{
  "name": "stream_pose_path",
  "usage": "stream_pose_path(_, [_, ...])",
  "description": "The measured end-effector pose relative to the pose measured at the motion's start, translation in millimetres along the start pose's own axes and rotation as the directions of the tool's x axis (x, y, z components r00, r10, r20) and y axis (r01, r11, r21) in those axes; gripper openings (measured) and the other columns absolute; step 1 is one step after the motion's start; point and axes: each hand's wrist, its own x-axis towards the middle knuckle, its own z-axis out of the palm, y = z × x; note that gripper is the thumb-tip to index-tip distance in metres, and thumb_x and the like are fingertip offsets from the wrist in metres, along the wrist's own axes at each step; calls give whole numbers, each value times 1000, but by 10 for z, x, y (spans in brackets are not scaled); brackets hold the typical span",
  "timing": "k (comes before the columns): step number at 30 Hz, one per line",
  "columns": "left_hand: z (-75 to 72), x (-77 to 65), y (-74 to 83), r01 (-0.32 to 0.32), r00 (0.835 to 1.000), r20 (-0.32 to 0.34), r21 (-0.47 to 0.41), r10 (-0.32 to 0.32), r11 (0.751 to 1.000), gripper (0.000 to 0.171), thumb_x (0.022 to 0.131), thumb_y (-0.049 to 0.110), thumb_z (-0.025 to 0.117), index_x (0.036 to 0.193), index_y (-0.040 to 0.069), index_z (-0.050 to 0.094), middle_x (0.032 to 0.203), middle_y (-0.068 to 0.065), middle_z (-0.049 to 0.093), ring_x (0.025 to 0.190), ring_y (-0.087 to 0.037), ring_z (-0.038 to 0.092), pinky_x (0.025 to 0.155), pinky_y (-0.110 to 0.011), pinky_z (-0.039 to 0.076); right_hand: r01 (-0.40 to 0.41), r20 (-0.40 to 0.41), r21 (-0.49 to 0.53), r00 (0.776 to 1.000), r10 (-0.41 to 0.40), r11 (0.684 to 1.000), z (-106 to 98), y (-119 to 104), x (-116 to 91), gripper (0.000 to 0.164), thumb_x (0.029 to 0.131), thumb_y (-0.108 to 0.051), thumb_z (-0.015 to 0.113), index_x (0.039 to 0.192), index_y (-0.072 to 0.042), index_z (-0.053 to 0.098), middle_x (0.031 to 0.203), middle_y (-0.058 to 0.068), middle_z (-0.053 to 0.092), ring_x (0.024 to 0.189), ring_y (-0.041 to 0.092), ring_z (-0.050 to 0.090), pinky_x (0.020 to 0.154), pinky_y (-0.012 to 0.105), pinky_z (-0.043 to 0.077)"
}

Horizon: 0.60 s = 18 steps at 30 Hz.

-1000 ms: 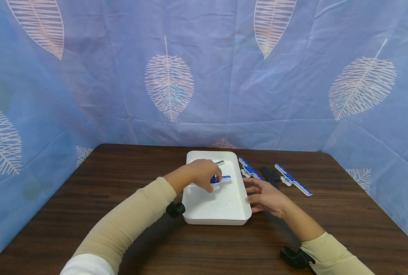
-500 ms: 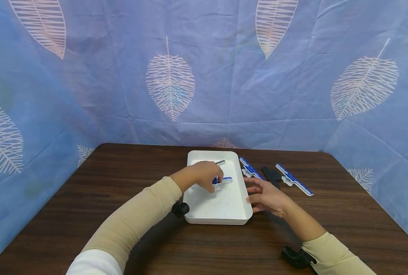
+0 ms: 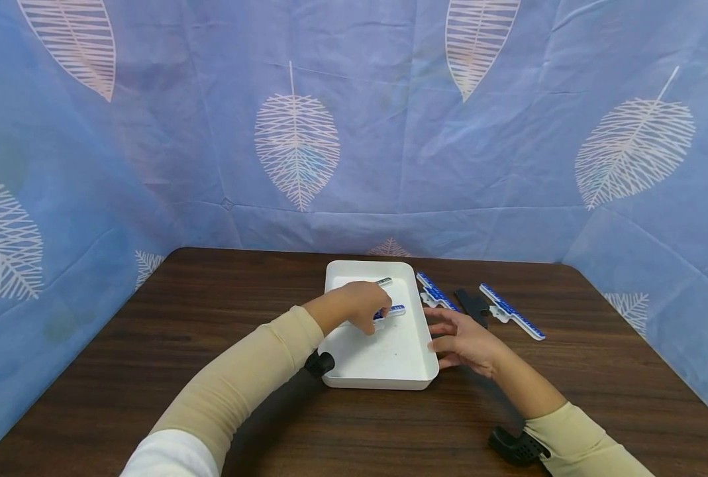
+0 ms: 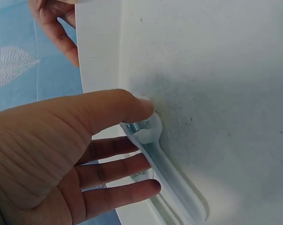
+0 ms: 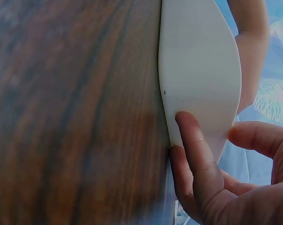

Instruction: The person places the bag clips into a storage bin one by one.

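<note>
Inside the white tray [image 3: 383, 363], my left hand [image 3: 362, 307] pinches a blue-and-white ruler clip [image 3: 397, 310], its thumb on the spring part. In the left wrist view, the thumb covers one end of this ruler clip [image 4: 172, 173], which lies low over the tray floor. A second ruler clip [image 3: 385, 282] rests farther back in the tray, partly hidden by the hand. My right hand [image 3: 462, 341] touches the tray's right side with spread fingers. In the right wrist view, its fingertips lie along the outer wall [image 5: 197, 61] and the thumb meets the rim.
Right of the tray, two more blue ruler clips lie on the dark wooden table [image 3: 240, 278]: a near clip [image 3: 434, 290] beside the tray and a far clip [image 3: 513, 313]. Between them is a flat black object [image 3: 471, 306]. A blue leaf-patterned cloth [image 3: 365, 165] hangs behind.
My left hand has shifted slightly to the right with the ruler clip, whose visible end now tilts up a little. The right hand stays at the tray's side.
</note>
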Motion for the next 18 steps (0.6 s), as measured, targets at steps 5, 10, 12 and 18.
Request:
stream_pose_path(5, [-39, -9, 22, 3, 1000, 25, 7, -3, 1000, 24, 71, 26, 71, 90, 20, 57, 78, 10, 53, 69, -9, 46, 62, -24, 40, -5, -10, -2, 1000, 5, 1000, 3, -8, -5, 73, 78, 3, 60, 138, -5, 20, 126, 30, 37, 93, 36, 58, 69, 48, 49])
stream_pose_path(10, [-96, -30, 48, -5, 1000, 30, 0, 5, 1000, 32, 71, 26, 72, 98, 19, 58, 83, 9, 55, 73, -10, 47, 65, -25, 41, -13, -23, -9, 1000, 13, 1000, 1, -11, -8, 73, 77, 3, 61, 138, -5, 21, 126, 29, 38, 93, 36, 58, 69, 48, 49])
stream_pose_path(12, [-112, -36, 57, -9, 1000, 22, -3, 10, 1000, 35, 71, 27, 72, 103, 18, 59, 88, 9, 56, 75, -10, 48, 67, -25, 42, -15, -25, -11, 1000, 15, 1000, 0, -9, -8, 73, 77, 3, 61, 138, -5, 21, 126, 29, 38, 93, 36, 58, 69, 48, 49])
stream_pose_path(18, [-118, -39, 66, -28, 1000, -7, -13, 28, 1000, 38, 72, 28, 71, 107, 18, 59, 95, 7, 59, 78, -10, 49, 72, -26, 43, -13, -13, -3, 1000, 13, 1000, -6, -3, -2, 73, 78, 3, 61, 138, -6, 21, 126, 29, 38, 93, 36, 58, 69, 48, 49])
